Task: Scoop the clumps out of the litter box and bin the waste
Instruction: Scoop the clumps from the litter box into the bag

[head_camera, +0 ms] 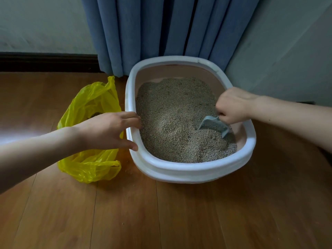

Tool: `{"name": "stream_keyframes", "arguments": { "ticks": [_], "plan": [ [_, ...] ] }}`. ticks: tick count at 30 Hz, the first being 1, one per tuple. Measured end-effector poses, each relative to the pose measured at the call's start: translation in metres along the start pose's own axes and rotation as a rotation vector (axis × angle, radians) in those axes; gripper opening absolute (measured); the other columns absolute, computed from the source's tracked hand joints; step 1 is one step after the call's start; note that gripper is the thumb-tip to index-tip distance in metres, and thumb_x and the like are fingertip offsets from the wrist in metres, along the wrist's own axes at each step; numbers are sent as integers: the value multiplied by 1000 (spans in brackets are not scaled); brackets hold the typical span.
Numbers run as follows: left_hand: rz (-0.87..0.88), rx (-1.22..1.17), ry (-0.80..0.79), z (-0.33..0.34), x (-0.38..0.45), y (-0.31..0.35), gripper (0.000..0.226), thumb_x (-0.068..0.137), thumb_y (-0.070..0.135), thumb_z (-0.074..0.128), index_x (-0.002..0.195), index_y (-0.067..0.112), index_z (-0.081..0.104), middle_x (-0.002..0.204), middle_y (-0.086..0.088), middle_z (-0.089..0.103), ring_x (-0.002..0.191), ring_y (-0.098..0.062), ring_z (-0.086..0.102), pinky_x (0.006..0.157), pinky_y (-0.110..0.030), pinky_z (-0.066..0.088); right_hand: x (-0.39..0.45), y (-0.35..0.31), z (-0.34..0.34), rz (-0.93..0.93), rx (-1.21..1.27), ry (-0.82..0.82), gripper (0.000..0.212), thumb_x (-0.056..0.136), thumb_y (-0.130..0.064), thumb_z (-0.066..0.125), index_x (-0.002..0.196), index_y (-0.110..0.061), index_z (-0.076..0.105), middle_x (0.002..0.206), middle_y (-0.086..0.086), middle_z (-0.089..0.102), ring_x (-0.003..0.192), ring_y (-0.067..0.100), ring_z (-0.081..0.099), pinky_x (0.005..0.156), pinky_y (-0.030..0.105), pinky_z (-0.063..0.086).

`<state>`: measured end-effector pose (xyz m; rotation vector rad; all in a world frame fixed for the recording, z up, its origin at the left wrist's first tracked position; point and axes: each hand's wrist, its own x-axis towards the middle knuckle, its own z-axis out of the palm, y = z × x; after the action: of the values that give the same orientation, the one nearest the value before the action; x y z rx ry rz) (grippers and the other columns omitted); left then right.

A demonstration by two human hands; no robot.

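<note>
Looking down, we see our right hand (233,105) curled round the handle of a pale blue scoop (213,125), whose blade is dug into the litter (172,115) in the near right part of the litter box (188,170). The box is an oval white tub with a pinkish inner wall, standing on the wooden floor (161,212) against a blue curtain (161,27). Our left hand (107,130) rests on the box's left rim, fingers straight and reaching over the edge to the litter, thumb pressed against the outside of the rim; it grips nothing. Just beside the box on its left lies a yellow plastic bag (89,105), mouth open, partly hidden under our left forearm, with something dark showing inside. We cannot pick out separate clumps in the grey-brown grains. A few stray grains lie on the floor near the bag
</note>
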<state>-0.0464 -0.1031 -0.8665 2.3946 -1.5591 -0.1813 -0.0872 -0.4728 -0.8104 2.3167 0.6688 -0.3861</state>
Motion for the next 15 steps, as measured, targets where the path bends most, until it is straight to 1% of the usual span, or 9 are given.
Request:
{"name": "stream_keyframes", "arguments": {
  "ticks": [2,4,8,12,15],
  "plan": [
    [2,0,3,0,0,0,66,76,75,45,116,24,58,122,7,55,109,-17,59,78,-37,57,2,-3,2,-39,51,-31,31,79,-28,48,51,-15,42,47,-2,36,46,14,32,46,25,27],
    [1,-2,3,0,0,0,66,76,75,45,116,24,58,121,6,55,109,-17,59,78,-37,57,3,-4,7,-46,146,-53,32,78,-29,50,50,-14,41,47,-2,34,46,15,29,46,26,26],
    [-6,-5,6,0,0,1,67,76,75,45,116,23,58,122,6,55,109,-17,59,79,-36,56,3,-7,15,24,412,-124,33,75,-27,56,48,-16,41,47,-2,32,47,15,28,50,30,28],
    [-6,-19,7,1,0,1,66,76,73,47,115,22,58,122,5,55,111,-18,58,81,-36,55,3,-27,27,115,713,-214,34,74,-25,63,42,-22,52,39,-6,38,45,11,33,51,30,30],
    [-7,-21,14,2,0,1,65,76,74,47,114,22,58,121,5,55,110,-18,59,79,-37,56,6,-40,30,157,850,-215,38,75,-23,63,40,-21,50,38,-7,31,41,9,25,50,29,26]
  ]
}}
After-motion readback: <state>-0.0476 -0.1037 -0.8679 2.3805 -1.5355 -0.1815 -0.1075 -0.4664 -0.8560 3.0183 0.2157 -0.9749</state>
